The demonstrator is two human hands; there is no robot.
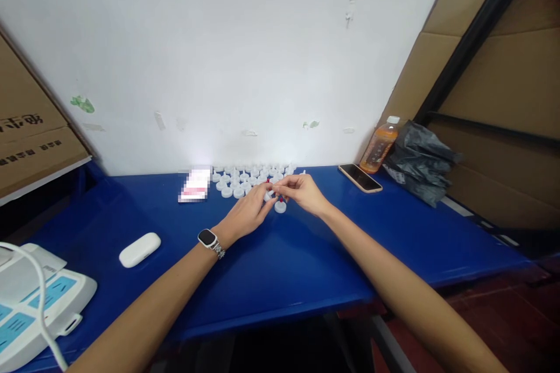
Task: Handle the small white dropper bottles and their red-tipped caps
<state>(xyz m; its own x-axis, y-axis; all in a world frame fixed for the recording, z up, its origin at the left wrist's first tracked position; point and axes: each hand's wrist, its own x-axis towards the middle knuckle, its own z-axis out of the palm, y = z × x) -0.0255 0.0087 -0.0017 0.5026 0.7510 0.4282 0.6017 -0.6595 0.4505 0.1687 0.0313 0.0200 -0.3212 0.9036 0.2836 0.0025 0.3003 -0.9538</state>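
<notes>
My left hand (pixel 249 213) and right hand (pixel 301 191) met just in front of the cluster of white caps (pixel 249 178) on the blue desk (pixel 284 268), fingers pinched narrow on a small white piece (pixel 269 191) between them. One cap with a red dot (pixel 280 206) sat directly below that piece, nearer me than the cluster; a phone (pixel 360 178) lay to the cluster's right.

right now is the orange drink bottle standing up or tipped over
Tipped: the bottle leans against the cardboard at the table's back, white cap uppermost.
</notes>
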